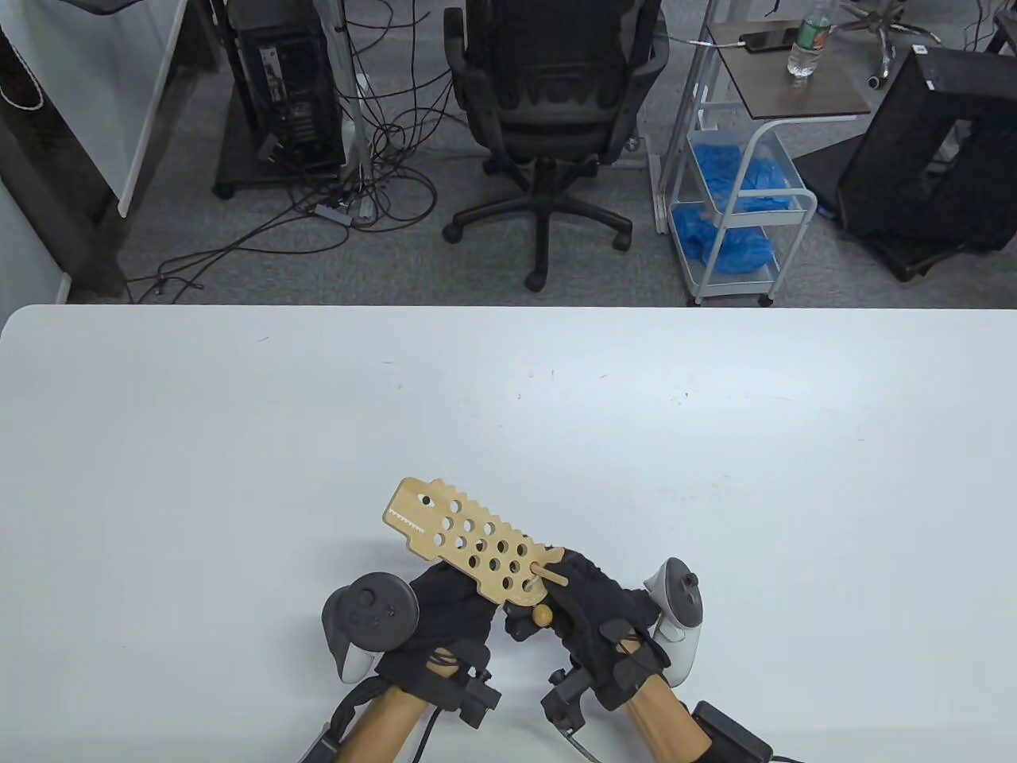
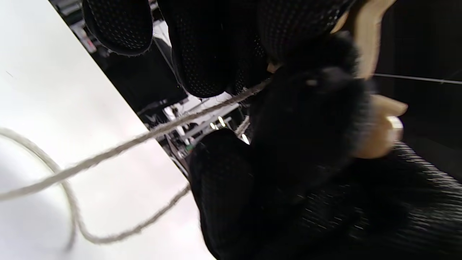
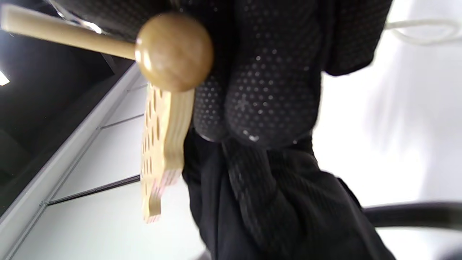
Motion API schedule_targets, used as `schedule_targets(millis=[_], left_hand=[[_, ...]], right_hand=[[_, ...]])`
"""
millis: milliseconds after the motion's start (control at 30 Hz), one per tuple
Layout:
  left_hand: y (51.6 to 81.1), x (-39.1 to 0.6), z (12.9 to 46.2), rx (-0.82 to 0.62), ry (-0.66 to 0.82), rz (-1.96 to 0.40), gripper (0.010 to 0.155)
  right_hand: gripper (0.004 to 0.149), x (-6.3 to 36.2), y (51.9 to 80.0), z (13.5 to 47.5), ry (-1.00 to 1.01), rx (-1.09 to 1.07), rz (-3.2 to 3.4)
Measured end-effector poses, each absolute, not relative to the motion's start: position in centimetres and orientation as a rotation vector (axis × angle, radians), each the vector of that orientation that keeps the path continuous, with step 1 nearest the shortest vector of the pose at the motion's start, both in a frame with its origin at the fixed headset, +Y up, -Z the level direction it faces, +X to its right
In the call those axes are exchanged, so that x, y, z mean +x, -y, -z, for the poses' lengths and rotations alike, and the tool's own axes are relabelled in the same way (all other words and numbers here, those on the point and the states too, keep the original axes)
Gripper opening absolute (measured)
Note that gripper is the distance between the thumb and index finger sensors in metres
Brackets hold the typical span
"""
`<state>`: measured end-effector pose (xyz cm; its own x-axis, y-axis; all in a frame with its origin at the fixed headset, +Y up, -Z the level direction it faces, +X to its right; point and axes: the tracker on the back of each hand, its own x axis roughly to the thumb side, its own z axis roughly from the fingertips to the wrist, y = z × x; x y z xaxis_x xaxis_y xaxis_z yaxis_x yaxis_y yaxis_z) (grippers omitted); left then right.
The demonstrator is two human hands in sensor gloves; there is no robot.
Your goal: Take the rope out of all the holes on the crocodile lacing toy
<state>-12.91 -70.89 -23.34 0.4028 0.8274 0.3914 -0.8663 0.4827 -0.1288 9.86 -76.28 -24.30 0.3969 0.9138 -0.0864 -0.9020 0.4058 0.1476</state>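
Both gloved hands sit at the table's near edge, meeting under the tail end of the flat pale-wood crocodile lacing board [image 1: 469, 536]. Board is lifted off the white table [image 1: 238, 445], snout pointing up-left, tilted.

Left hand [image 1: 445, 612] grips the board from below, fingers curled round its tail half. Right hand [image 1: 592, 608] pinches the wooden lacing needle with round ball end [image 1: 543, 613], which is poked through a hole near the tail; tip shows above the board, ball below.

Thin off-white rope [image 2: 108, 151] runs taut from between the hands, then loops loose over the table in the left wrist view. Rope hidden in table view.
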Motion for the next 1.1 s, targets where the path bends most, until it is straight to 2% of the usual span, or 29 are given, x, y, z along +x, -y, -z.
schedule_targets(millis=[100, 200, 333, 467, 600, 800, 967, 1100], left_hand=[[70.9, -12.6, 23.7, 0.023, 0.505, -1.169, 0.06], [71.5, -12.4, 24.1, -0.2, 0.605, -1.37, 0.073], [72.3, -12.3, 24.1, -0.322, 0.583, -1.522, 0.082], [72.8, -13.1, 24.5, -0.313, 0.478, -1.574, 0.071], [72.5, -14.0, 24.7, -0.278, 0.362, -1.481, 0.066], [72.2, -14.3, 24.8, -0.279, 0.352, -1.462, 0.064], [72.5, -14.5, 24.9, -0.255, 0.342, -1.462, 0.062], [72.6, -14.1, 24.8, -0.273, 0.386, -1.508, 0.057]], right_hand=[[0.05, 10.4, 76.3, 24.4, -0.112, 0.048, -1.129], [0.05, 11.1, 76.2, 24.5, -0.058, 0.013, -1.116], [0.05, 11.7, 75.7, 24.5, 0.026, 0.044, -1.29], [0.05, 11.4, 74.4, 24.6, 0.082, 0.162, -1.46], [0.05, 11.1, 73.7, 24.7, 0.075, 0.237, -1.636], [0.048, 10.7, 73.0, 24.4, 0.087, 0.313, -1.666], [0.047, 10.7, 73.7, 24.5, 0.053, 0.299, -1.571], [0.051, 10.8, 73.6, 24.6, 0.052, 0.313, -1.557]])
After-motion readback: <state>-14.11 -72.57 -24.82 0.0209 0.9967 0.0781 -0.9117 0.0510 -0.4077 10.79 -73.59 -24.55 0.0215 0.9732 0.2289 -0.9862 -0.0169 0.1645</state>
